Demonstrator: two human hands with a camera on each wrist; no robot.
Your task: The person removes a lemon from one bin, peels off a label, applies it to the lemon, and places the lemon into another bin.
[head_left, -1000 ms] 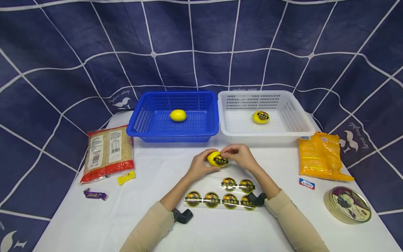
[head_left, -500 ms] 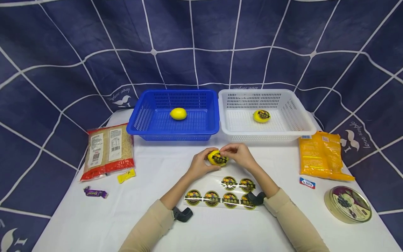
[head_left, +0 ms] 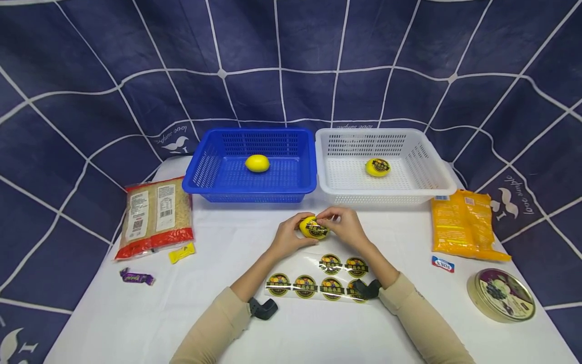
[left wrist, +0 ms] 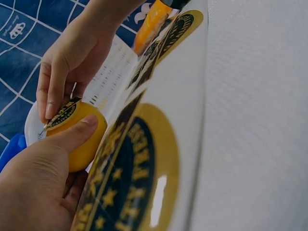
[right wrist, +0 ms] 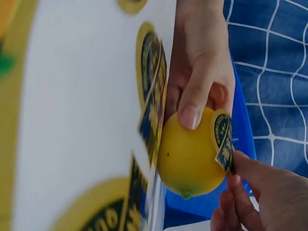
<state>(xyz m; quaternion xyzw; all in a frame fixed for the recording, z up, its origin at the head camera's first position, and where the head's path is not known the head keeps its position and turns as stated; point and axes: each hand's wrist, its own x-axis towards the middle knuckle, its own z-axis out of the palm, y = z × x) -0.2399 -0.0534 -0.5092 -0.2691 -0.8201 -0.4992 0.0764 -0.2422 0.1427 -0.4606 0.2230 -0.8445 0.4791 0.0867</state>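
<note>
The left hand holds the lemon in curled fingers, the fruit's long axis going roughly left to right. The right hand, nearer to the label, pinches its end, which stands off the lemon. On the white counter, the sheet lies just in front, the blue basket and white basket behind.

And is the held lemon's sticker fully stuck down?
Not fully: the sticker juts off the lemon at one end, pinched by the right-hand fingers.
</note>
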